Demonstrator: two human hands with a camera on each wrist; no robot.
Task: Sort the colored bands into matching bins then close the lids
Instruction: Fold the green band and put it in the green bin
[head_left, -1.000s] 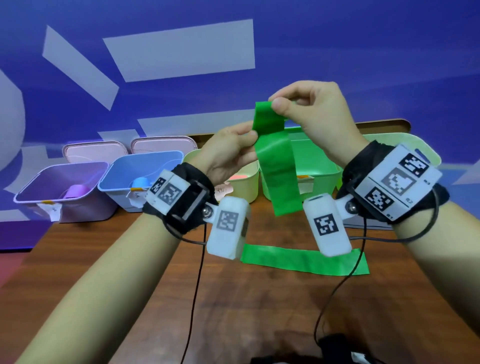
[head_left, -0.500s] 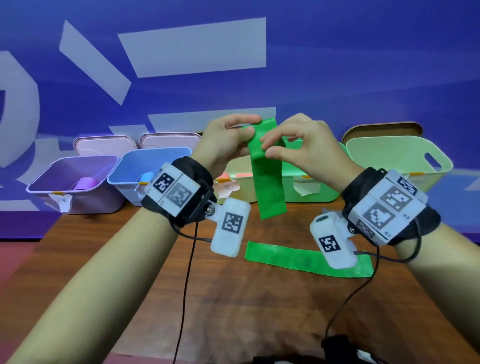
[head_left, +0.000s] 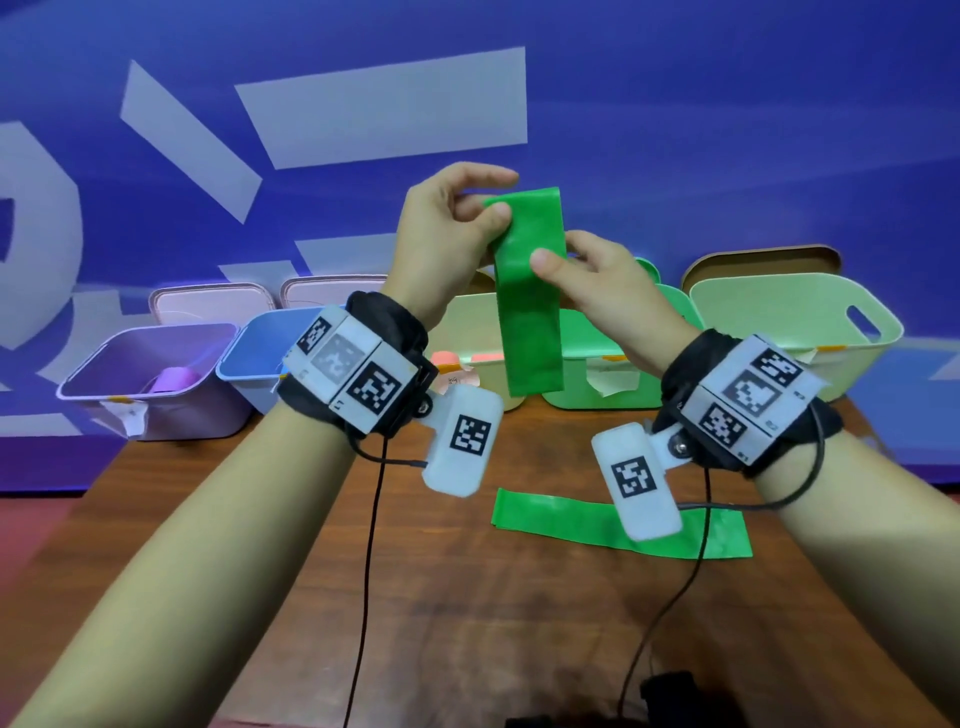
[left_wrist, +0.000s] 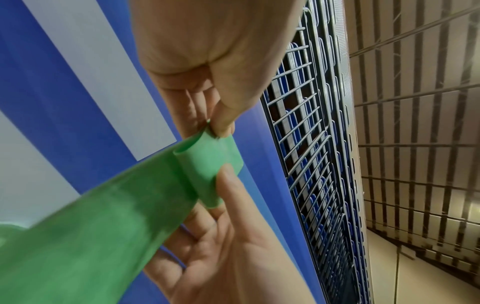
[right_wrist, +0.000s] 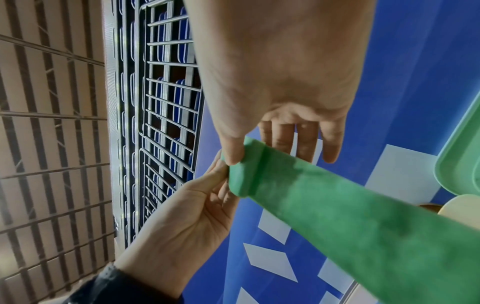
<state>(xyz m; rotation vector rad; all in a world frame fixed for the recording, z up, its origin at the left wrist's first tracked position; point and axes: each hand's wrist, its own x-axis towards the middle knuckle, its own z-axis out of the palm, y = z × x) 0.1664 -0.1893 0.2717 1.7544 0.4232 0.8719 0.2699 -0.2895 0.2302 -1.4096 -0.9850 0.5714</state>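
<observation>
Head view: green band (head_left: 530, 312) hangs pinched between left hand (head_left: 447, 234) and right hand (head_left: 597, 280).

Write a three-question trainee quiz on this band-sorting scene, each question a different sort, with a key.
1. True or false: both hands grip the hanging green band.
2. The second green band lies: A in the green bin, B flat on the wooden table, C on the purple bin.
3. Fill in: the purple bin holds a rolled ___ band.

Key: 1 true, left hand and right hand pinch it; 2 B; 3 purple.
</observation>
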